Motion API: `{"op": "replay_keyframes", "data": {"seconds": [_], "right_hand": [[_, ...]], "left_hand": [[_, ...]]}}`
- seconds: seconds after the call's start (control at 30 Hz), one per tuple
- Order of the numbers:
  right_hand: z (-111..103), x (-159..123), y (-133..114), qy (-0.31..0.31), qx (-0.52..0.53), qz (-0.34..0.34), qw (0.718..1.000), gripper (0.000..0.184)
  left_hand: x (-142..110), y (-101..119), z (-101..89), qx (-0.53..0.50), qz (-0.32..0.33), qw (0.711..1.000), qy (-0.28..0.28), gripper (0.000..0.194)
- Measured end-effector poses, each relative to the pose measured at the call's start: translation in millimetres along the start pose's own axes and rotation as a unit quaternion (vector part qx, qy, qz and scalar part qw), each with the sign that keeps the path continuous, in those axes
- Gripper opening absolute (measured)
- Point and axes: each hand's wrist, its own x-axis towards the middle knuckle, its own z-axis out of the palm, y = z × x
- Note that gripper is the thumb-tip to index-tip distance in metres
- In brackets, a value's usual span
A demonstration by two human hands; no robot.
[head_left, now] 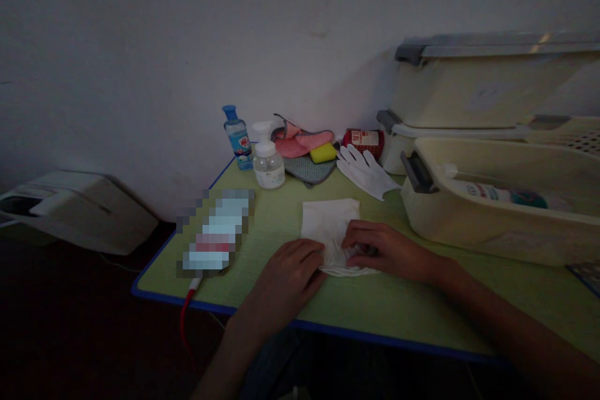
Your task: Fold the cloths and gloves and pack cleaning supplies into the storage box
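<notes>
A folded white cloth (328, 219) lies on the green tabletop in front of me, its near edge rumpled. At its lower left edge is my left hand (293, 272), with the fingers bent together and the edge held between thumb and fingers. My right hand (387, 250) pinches the cloth from the right side, and its fingertips are partly hidden against the fabric. Just beyond the cloth, a white glove (365, 172) is spread flat, fingers pointing to the back left.
A pixelated phone-like device (218, 231) with a red cable (184, 319) is at left. Behind stand a blue bottle (240, 144), a clear pump bottle (269, 169), pink cloths (300, 140), a yellow sponge (323, 152) and a red container (363, 140). Cream bins (487, 225) occupy the right.
</notes>
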Motion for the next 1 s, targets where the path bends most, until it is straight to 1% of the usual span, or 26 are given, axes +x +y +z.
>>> {"op": "replay_keyframes", "data": {"seconds": [0.07,0.17,0.23,0.37,0.53,0.63,0.7,0.77,0.93,1.0], "right_hand": [[0,0,0,-0.002,0.001,0.002,1.0,0.017],[-1,0,1,-0.002,0.009,0.004,1.0,0.017],[0,0,2,-0.006,0.019,0.007,1.0,0.018],[1,1,4,-0.012,0.028,0.012,0.999,0.019],[0,2,4,-0.013,0.027,0.013,0.999,0.018],[-1,2,3,-0.014,0.023,0.014,1.0,0.017],[-1,2,3,-0.01,0.019,0.01,1.0,0.018],[-1,2,3,-0.008,0.017,0.008,1.0,0.018],[0,2,4,-0.014,0.009,0.007,1.0,0.018],[-1,2,4,-0.017,0.007,0.007,1.0,0.019]], "left_hand": [[0,1,-1.0,-0.002,-0.004,1.0,-0.003,0.01],[-1,2,-2.3,-0.005,-0.015,1.0,-0.01,0.016],[-1,3,-2.6,-0.007,-0.029,1.0,-0.011,0.02],[0,3,-0.9,-0.01,-0.059,0.998,-0.007,0.022],[1,2,0.9,-0.005,-0.053,0.999,-0.001,0.038],[2,3,1.6,0.0,-0.048,0.999,-0.002,0.03],[4,5,1.9,-0.004,-0.061,0.998,-0.001,0.024],[6,8,1.8,-0.014,-0.084,0.996,-0.002,0.024],[13,8,1.2,-0.075,-0.123,0.989,-0.021,0.021],[14,6,2.2,-0.102,-0.132,0.986,-0.018,0.019]]}}
